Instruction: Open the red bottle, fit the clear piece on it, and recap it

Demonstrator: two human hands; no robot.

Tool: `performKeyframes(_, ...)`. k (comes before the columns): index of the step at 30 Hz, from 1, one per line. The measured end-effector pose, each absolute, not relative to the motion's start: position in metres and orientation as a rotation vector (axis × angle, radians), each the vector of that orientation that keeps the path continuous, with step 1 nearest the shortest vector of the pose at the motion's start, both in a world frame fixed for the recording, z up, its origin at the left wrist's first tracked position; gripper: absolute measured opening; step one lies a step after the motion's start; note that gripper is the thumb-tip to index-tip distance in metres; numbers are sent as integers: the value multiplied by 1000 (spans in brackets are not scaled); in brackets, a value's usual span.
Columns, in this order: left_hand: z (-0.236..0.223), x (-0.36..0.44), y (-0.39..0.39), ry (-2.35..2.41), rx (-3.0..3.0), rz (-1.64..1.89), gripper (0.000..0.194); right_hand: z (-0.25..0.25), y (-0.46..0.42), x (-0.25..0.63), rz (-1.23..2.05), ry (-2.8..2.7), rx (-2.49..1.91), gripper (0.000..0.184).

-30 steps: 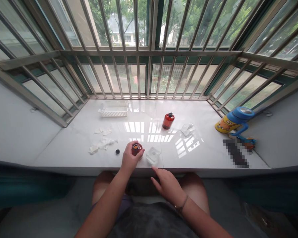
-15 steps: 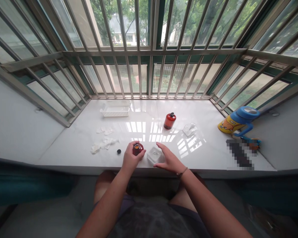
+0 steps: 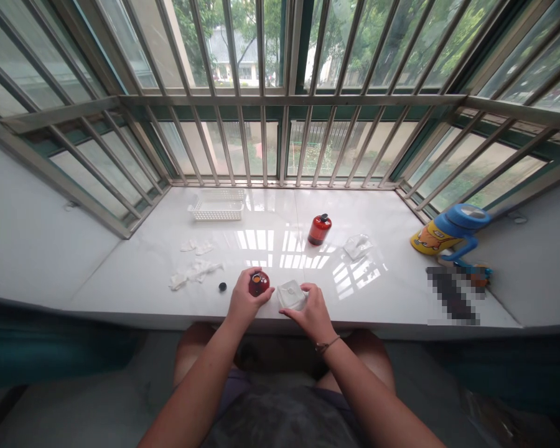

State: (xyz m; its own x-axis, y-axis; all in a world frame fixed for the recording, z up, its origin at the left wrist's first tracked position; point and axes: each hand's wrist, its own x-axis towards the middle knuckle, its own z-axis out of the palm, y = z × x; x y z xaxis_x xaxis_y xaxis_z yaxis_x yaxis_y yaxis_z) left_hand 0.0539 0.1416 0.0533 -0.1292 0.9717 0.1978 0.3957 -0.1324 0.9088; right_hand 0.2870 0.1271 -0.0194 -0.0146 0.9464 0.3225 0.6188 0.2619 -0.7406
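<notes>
Spanning the view, a white sill [image 3: 392,292] carries everything. At its near edge the left hand [image 3: 243,303] is wrapped around an open red jar [image 3: 258,284]. Just beside it, the right hand [image 3: 313,311] pinches a clear packet [image 3: 291,294] by fingertips. A small black cap [image 3: 222,287] lies left of the jar.

Open bottle [image 3: 258,284] dark red; capped bottle [image 3: 318,229] red, black cap; loose cap [image 3: 222,287] black; basket [image 3: 217,206] white; sill [image 3: 392,249] glossy white.
</notes>
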Motion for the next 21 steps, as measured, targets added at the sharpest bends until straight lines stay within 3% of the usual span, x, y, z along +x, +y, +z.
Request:
performKeyframes(3, 54, 55, 141, 1546, 1543, 1255, 54, -19, 140, 302, 548, -1768, -1319, 91)
performKeyframes(7, 57, 53, 142, 1517, 1558, 1240, 55, -1, 164, 324, 926, -1964, -1145, 113)
performKeyframes(10, 57, 51, 144, 1480, 1575, 1226, 56, 14, 172, 328, 1088, -2027, -1136, 95)
performKeyframes(15, 56, 50, 145, 1468, 1588, 1214, 58, 17, 165, 316, 1078, -1937, -1197, 73)
performKeyframes(21, 57, 48, 145, 1478, 1628, 1176, 62, 27, 151, 314, 1212, -1674, -1211, 71)
